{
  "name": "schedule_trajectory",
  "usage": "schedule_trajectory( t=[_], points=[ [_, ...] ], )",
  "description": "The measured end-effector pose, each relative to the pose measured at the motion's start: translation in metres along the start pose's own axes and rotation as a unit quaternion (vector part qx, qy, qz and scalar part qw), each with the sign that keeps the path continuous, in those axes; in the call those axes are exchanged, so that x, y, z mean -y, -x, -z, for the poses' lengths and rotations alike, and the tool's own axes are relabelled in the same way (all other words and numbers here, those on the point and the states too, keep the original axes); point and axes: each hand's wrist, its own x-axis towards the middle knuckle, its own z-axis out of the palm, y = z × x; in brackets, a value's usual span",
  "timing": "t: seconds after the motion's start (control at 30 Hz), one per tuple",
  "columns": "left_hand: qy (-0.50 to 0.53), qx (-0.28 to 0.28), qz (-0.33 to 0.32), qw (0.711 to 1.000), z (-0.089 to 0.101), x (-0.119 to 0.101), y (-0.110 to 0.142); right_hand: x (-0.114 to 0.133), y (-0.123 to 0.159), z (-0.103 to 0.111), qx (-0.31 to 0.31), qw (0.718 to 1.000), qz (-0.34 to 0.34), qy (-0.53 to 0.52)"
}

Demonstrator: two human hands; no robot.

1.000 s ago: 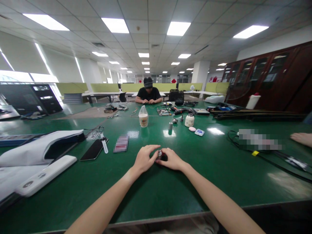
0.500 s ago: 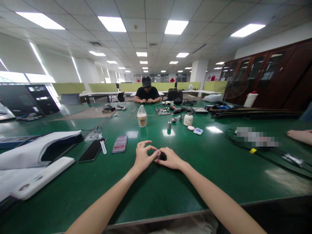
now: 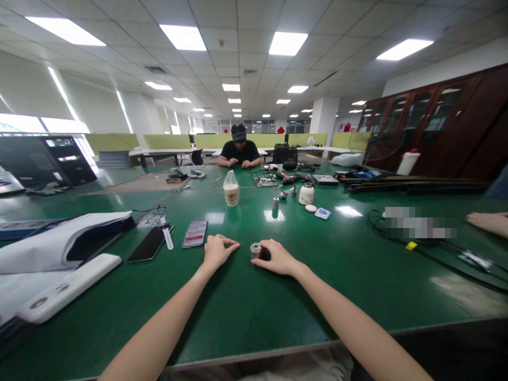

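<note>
A small silvery metal cylinder stands upright on the green table, its round top with a hole showing. My right hand is closed around its right side, thumb in front and fingers behind. To the left, apart from the cylinder, is my left hand, low over the table. Its thumb and index fingertips come together in a pinch; whether something tiny sits between them I cannot make out. Farther back stands a similar metal cylinder. Close to my left hand lies a blurred flat packet.
A phone, a white long device and papers lie left. Beyond are a bagged cup, a white jar and a circuit board. Cables run right, near another person's hand. A person sits opposite.
My left hand has come off the cylinder and moved left, its spread fingers drawing together. My right hand still holds the cylinder, whose top is now uncovered. The person opposite has raised a hand slightly.
</note>
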Motion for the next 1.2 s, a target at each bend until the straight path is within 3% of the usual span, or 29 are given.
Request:
schedule_trajectory(
  t=[0.13,0.33,0.47,0.67,0.97,1.1,1.2],
  points=[
    [0.008,-0.018,-0.025,1.0,0.002,-0.015,0.002,0.0,0.0,0.0,-0.002,1.0,0.002,0.001],
    [0.134,-0.015,-0.135,0.982,0.011,-0.052,0.008,-0.003,0.001,-0.003,-0.009,1.0,0.006,-0.002],
    [0.152,0.0,-0.133,0.979,0.011,-0.066,0.015,-0.004,0.0,-0.003,-0.01,1.0,0.005,-0.006],
    [0.168,0.015,-0.117,0.979,0.015,-0.068,0.016,-0.002,0.0,-0.002,-0.012,1.0,0.005,-0.014],
    [0.197,0.058,-0.148,0.967,0.013,-0.065,0.015,-0.003,0.001,-0.002,-0.016,1.0,0.007,-0.018],
    [0.242,0.091,-0.118,0.959,0.009,-0.058,0.015,-0.003,0.002,0.003,-0.011,0.998,0.0,-0.065],
    [0.252,0.109,-0.099,0.956,0.007,-0.054,0.015,0.0,0.001,0.01,-0.051,0.994,0.001,-0.1]
  ],
)
